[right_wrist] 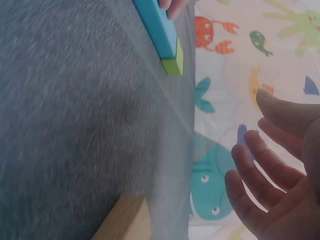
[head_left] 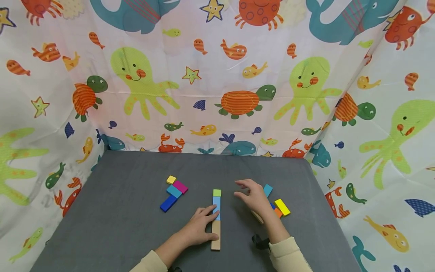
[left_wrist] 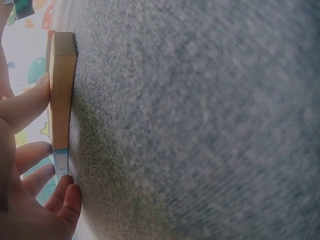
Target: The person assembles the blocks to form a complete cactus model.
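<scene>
Left hand point(head_left: 198, 227) low and spread, right hand point(head_left: 255, 196) aloft, loosely curved.

Head camera looks forward-down; wrist cameras low, close; all share light-blue block point(head_left: 216, 201).

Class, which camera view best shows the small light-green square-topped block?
The right wrist view: the small light-green square-topped block appears largest there, uncovered, at the end of the longer light-blue rectangular block. The head view shows its whole top, but smaller; in the left wrist view, it cannot be seen.
</scene>
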Motion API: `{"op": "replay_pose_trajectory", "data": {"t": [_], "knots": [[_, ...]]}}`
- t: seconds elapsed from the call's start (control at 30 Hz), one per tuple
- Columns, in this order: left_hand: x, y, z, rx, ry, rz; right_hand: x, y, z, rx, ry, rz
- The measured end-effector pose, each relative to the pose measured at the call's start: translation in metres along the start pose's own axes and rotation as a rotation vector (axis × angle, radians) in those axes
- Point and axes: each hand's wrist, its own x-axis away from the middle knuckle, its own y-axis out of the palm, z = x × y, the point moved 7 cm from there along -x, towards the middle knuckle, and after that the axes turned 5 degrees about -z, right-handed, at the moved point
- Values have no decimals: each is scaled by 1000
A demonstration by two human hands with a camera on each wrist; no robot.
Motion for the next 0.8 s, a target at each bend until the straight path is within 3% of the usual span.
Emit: {"op": "replay_pose_trajectory", "data": {"t": [0.43,0.8], "knots": [[0,-1,1,12,18,-4,22,-11,27,37,38,1],[0,1,-2,9,-8,-13,51,-12,44,63,138,33]]}}
